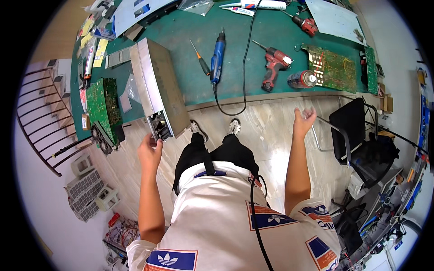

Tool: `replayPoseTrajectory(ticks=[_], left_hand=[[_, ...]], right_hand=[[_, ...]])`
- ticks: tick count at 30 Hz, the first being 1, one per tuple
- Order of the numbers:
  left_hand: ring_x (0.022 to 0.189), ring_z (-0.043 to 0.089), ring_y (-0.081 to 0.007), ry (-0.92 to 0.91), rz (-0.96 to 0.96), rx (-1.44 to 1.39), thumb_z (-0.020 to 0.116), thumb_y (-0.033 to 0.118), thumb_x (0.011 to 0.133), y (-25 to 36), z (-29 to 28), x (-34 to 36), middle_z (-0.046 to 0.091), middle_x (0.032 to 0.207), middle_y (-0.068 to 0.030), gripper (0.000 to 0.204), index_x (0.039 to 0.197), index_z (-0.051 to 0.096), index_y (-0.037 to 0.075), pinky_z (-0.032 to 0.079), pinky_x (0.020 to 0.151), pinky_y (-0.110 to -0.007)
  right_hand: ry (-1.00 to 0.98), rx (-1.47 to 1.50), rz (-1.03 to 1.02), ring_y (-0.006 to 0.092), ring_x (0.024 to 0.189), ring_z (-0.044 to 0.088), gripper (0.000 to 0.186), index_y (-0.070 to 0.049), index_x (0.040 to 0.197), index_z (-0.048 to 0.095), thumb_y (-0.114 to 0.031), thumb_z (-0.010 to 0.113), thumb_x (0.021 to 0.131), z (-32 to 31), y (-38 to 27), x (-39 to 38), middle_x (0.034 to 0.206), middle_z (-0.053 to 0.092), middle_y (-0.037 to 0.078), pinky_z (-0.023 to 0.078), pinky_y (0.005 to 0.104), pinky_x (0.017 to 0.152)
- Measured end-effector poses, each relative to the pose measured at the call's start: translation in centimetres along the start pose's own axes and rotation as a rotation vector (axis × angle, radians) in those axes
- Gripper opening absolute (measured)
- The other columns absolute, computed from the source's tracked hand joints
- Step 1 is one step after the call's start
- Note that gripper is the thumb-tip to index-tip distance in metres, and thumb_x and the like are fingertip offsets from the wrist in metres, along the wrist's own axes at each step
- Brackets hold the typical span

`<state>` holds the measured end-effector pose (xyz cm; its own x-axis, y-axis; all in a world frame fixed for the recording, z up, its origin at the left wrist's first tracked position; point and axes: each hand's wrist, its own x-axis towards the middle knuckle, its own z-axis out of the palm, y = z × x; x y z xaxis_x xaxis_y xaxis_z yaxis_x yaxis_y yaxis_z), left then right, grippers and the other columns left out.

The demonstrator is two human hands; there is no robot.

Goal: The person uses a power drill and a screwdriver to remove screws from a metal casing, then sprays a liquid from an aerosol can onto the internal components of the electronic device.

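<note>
A box-shaped metal case lies toward the left of the bench, its near end jutting past the front edge. That end is uncovered and shows dark parts inside. My left hand is at this end, with thumb and fingers closed on the case's metal edge; the fingertips are partly hidden. My right hand hangs in the air in front of the bench, holding nothing, fingers loosely curled and apart. Nearest to it on the bench stands a spray can with a red straw, beside a red cordless driver.
Across the green bench lie a blue electric screwdriver with a black cord, an orange-handled screwdriver and a large circuit board. Green boards overhang the left edge. A black chair stands at right.
</note>
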<state>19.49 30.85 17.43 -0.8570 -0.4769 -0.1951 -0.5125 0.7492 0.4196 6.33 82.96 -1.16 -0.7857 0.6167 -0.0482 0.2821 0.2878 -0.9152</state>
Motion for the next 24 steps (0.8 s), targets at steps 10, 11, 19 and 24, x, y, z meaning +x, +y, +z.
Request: replayPoseTrajectory(ticks=[10, 11, 19, 24], left_hand=[[0.073, 0.071, -0.0306, 0.044, 0.038, 0.035, 0.069, 0.016, 0.085, 0.3, 0.3, 0.7, 0.072, 0.086, -0.0201, 0.033, 0.111, 0.068, -0.003, 0.056, 0.07, -0.039], [0.074, 0.071, -0.0303, 0.033, 0.02, -0.001, 0.069, 0.016, 0.085, 0.2, 0.1, 0.4, 0.072, 0.085, -0.0199, 0.033, 0.112, 0.068, -0.004, 0.056, 0.069, -0.038], [0.076, 0.072, -0.0205, -0.027, -0.031, -0.156, 0.069, 0.014, 0.089, -0.8, -0.2, 0.2, 0.072, 0.086, -0.0164, 0.033, 0.116, 0.067, -0.005, 0.056, 0.069, -0.032], [0.071, 0.067, -0.0156, -0.012, -0.039, -0.225, 0.07, 0.012, 0.088, -1.2, 0.6, 0.0, 0.071, 0.085, -0.0141, 0.032, 0.114, 0.068, -0.006, 0.053, 0.065, -0.028]], right_hand=[[0.224, -0.199, -0.34, 0.0366, 0.119, 0.058, 0.092, 0.008, 0.133, 0.049, -0.04, 0.093, 0.067, 7.5, -4.7, 8.2, 0.131, 0.057, 0.025, 0.044, 0.0449, 0.104], [0.223, -0.138, -0.307, 0.0353, 0.115, 0.06, 0.089, 0.007, 0.131, 0.051, -0.039, 0.093, 0.068, 8.0, -5.7, 7.8, 0.128, 0.059, 0.024, 0.045, 0.0438, 0.102], [-0.333, 0.434, -0.341, 0.0287, 0.117, 0.06, 0.09, -0.001, 0.148, 0.03, -0.008, 0.083, 0.076, 2.9, -14.3, 3.4, 0.134, 0.054, 0.019, 0.047, 0.0438, 0.104], [-0.618, 0.402, -0.323, 0.031, 0.123, 0.056, 0.118, -0.005, 0.158, 0.012, -0.029, 0.086, 0.069, 5.9, -22.1, -4.7, 0.141, 0.047, 0.021, 0.044, 0.0428, 0.106]])
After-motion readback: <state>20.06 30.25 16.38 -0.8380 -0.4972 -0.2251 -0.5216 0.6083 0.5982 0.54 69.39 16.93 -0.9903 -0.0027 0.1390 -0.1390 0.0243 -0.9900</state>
